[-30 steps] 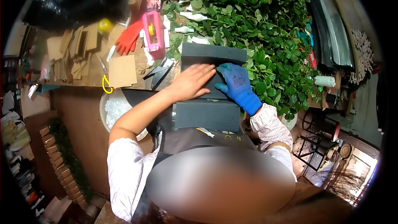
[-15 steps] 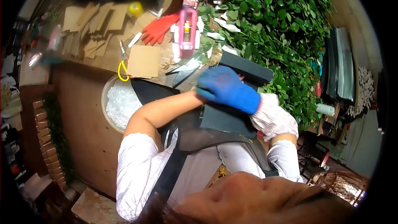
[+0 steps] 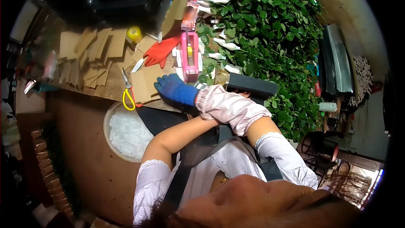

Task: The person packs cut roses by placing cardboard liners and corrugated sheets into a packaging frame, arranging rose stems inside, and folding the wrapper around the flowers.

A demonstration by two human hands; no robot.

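My right hand [image 3: 175, 90], in a blue work glove with a pink-striped sleeve cover above it, reaches left across my body. Its fingers are spread at the right edge of a square cardboard piece [image 3: 147, 83] on the table. My bare left forearm [image 3: 185, 133] passes beneath the right one. Most of my left hand [image 3: 241, 94] is hidden; only a bit of it shows beside a black ribbed piece [image 3: 253, 84]. Whether it grips anything cannot be seen. Just above the glove stands a pink tape dispenser [image 3: 192, 65] with yellow tape.
Leafy green stems with white-wrapped heads [image 3: 225, 44] pile up at the right. Yellow-handled scissors [image 3: 128, 97], a red rubber glove [image 3: 162, 50] and cardboard strips [image 3: 99, 48] lie at the left. A round tub [image 3: 109, 137] of white scraps stands below the table edge.
My right hand has moved left, from over the black ribbed pieces to the cardboard square. My left forearm stays low, its hand still mostly covered. The camera view has shifted a little.
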